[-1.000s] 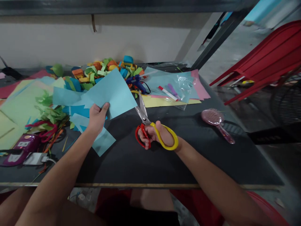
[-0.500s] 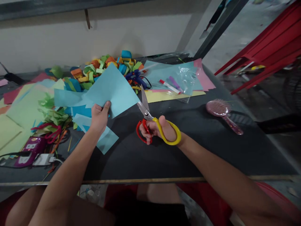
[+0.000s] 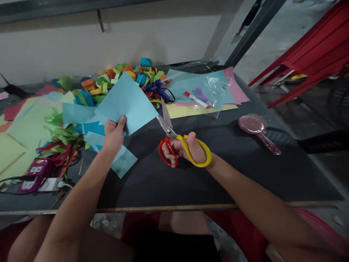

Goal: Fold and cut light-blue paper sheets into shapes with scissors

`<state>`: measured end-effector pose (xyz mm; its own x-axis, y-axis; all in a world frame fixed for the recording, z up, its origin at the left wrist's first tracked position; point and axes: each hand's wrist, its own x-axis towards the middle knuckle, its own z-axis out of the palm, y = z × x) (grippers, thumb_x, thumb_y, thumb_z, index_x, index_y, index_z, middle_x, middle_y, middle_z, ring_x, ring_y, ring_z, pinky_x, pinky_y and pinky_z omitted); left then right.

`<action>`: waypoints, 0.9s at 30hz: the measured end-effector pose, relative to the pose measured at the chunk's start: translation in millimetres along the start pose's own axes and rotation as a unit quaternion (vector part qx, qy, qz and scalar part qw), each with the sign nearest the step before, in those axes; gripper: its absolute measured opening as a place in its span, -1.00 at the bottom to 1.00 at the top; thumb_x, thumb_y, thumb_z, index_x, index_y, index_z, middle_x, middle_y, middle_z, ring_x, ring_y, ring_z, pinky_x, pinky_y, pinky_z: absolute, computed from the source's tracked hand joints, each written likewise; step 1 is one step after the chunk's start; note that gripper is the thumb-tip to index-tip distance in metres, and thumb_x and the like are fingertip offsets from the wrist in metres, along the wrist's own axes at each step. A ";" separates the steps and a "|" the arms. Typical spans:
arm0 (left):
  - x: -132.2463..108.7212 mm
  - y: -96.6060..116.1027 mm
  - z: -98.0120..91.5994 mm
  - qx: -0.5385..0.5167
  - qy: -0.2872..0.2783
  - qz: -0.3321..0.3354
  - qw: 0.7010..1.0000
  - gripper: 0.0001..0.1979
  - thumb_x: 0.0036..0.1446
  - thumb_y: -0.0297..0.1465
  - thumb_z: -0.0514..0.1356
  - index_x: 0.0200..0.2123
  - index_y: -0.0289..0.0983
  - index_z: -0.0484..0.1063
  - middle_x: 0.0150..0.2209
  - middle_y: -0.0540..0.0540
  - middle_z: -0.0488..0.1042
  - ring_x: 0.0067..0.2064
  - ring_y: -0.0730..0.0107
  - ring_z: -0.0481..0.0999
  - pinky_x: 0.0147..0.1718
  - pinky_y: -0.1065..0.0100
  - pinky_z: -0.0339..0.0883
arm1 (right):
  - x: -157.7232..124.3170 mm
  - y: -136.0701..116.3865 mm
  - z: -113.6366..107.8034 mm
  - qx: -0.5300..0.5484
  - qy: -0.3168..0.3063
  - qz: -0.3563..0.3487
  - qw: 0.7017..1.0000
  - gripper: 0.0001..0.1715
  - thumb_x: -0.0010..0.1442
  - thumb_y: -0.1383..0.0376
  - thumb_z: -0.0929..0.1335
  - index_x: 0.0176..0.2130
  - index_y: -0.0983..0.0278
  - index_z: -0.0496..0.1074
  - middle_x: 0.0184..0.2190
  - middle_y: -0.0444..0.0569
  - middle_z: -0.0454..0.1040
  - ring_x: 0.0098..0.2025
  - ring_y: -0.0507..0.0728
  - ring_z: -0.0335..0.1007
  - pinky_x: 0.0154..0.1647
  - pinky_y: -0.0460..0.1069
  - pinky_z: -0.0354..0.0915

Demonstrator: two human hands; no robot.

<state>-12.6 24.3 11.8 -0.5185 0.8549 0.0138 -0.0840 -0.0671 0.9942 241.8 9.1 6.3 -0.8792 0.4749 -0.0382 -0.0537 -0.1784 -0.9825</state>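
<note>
Pinched between the thumb and fingers of my left hand (image 3: 114, 135) is a light blue sheet of paper (image 3: 128, 102), held up over the table. My right hand (image 3: 185, 149) grips a pair of scissors (image 3: 169, 131) with one red and one yellow handle loop. Their blades are spread apart and point up and left, the tips close to the right corner of the sheet. Whether a blade touches the paper I cannot tell. Below my left hand, another light blue paper piece (image 3: 124, 163) lies on the dark table (image 3: 163, 185).
Behind the sheet is a pile of colourful folded paper strips (image 3: 109, 78) beside a blue glue gun (image 3: 156, 87). Markers (image 3: 196, 99) rest on paper sheets at the back right. A pink hairbrush (image 3: 253, 125) lies right. A purple power strip (image 3: 36, 174) sits at left.
The held sheet and my left hand have shifted slightly left. My right hand has moved a little right with the scissors, whose blades stay spread.
</note>
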 end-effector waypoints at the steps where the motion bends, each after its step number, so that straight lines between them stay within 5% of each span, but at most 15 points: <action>1: 0.3 -0.5 -0.5 0.007 -0.006 -0.001 1.000 -0.43 0.05 -0.27 0.36 -0.54 -0.18 -0.08 -0.72 0.22 -0.13 -0.73 0.65 -0.01 -0.78 0.47 -0.13 | -0.2 -0.3 0.2 -0.003 0.001 -0.001 1.000 0.06 -0.13 -0.54 -0.13 -0.32 0.25 0.21 -0.48 -0.16 0.17 -0.53 -0.01 0.25 -0.47 -0.06 0.38; 18: -2.1 -11.6 1.6 0.033 -0.046 -0.017 0.998 -0.36 -0.09 -0.13 0.43 -0.58 -0.18 -0.07 -0.73 0.22 -0.16 -0.72 0.66 -0.04 -0.79 0.48 -0.16 | 1.4 -3.0 1.0 -0.020 0.021 0.019 0.999 0.04 -0.13 -0.55 -0.08 -0.32 0.26 0.20 -0.47 -0.15 0.20 -0.53 -0.04 0.27 -0.47 -0.09 0.39; 27: 0.6 -14.9 5.1 -0.009 -0.048 -0.050 0.998 -0.41 -0.01 -0.21 0.40 -0.55 -0.18 -0.06 -0.71 0.19 -0.07 -0.71 0.62 0.06 -0.78 0.48 -0.04 | 1.7 1.3 -0.1 -0.008 0.020 0.015 1.000 0.08 -0.17 -0.56 -0.10 -0.30 0.27 0.21 -0.45 -0.15 0.19 -0.51 -0.03 0.26 -0.46 -0.07 0.41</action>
<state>-7.4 28.4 -2.5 -0.4231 0.9030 -0.0748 -0.1465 0.0133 0.9891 240.3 9.8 5.0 -0.8607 0.5035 -0.0748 -0.0192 -0.1789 -0.9837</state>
